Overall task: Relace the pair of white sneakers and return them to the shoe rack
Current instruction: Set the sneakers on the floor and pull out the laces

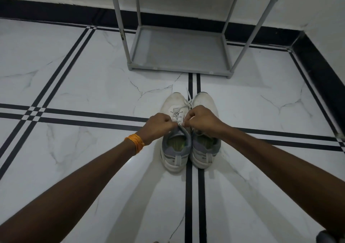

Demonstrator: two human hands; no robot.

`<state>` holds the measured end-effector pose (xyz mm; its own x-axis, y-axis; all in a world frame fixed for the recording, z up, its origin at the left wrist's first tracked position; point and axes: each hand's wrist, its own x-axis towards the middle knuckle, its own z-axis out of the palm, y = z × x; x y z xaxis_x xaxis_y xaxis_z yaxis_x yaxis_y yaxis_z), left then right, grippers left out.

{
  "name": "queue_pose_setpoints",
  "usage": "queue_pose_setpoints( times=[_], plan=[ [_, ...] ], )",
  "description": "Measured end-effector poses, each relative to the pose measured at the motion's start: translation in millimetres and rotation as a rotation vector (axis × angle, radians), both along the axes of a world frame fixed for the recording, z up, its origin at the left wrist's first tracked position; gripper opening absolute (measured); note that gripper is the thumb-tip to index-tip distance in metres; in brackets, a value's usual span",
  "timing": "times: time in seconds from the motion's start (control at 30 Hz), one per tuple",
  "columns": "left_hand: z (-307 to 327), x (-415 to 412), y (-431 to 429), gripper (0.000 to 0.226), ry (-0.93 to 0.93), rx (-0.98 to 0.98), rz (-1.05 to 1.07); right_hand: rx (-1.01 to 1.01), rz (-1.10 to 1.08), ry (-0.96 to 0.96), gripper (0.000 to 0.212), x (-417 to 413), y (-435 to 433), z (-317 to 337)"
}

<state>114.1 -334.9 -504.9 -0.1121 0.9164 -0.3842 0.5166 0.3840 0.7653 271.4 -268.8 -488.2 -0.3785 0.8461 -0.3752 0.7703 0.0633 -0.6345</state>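
Note:
Two white sneakers with grey heels stand side by side on the floor, toes pointing away from me. The left sneaker (174, 153) has its white lace (187, 102) threaded through the eyelets, with loose ends lying toward the toe. My left hand (158, 125) and my right hand (200, 118) meet over its tongue, fingers pinched on the lace near the top eyelets. The right sneaker (204, 149) is partly hidden under my right wrist. The grey shoe rack (179, 63) stands beyond the shoes, its bottom shelf bare.
White marble floor tiles with black inlay stripes (194, 196) run under the shoes. A black skirting (56, 11) lines the wall behind the rack and at the right. An orange thread band circles my left wrist (135, 141).

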Motion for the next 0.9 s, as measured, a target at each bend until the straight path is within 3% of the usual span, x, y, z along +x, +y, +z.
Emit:
queue_pose_setpoints(
  times=[0.13, 0.3, 0.4, 0.47, 0.6, 0.67, 0.8, 0.9],
  plan=[
    [-3, -4, -2, 0.012, -0.163, -0.016, 0.004, 0.119, -0.040, 0.082, 0.009, 3, -4, -1],
    [-21, -10, -12, 0.016, -0.266, 0.006, 0.060, 0.243, -0.037, 0.054, 0.023, 2, -12, -5],
    [-25, -14, -14, 0.019, -0.273, 0.007, 0.072, 0.282, -0.010, 0.018, 0.019, 0, -13, -7],
    [-24, -15, -15, 0.019, -0.148, 0.119, 0.030, 0.286, 0.023, -0.014, 0.023, 2, -10, -5],
    [2, -27, -10, 0.013, 0.485, 0.438, -0.164, 0.355, 0.205, -0.161, 0.031, 12, 10, 17],
    [25, -35, 0, 0.012, 0.664, 0.618, -0.238, 0.428, 0.341, -0.239, 0.029, 15, 20, 36],
    [75, -36, 19, 0.019, 0.697, 0.821, -0.278, 0.473, 0.387, -0.223, 0.037, 9, 36, 89],
    [101, -23, 35, 0.031, 0.535, 0.888, -0.238, 0.409, 0.300, -0.026, 0.040, -1, 51, 122]
  ],
)
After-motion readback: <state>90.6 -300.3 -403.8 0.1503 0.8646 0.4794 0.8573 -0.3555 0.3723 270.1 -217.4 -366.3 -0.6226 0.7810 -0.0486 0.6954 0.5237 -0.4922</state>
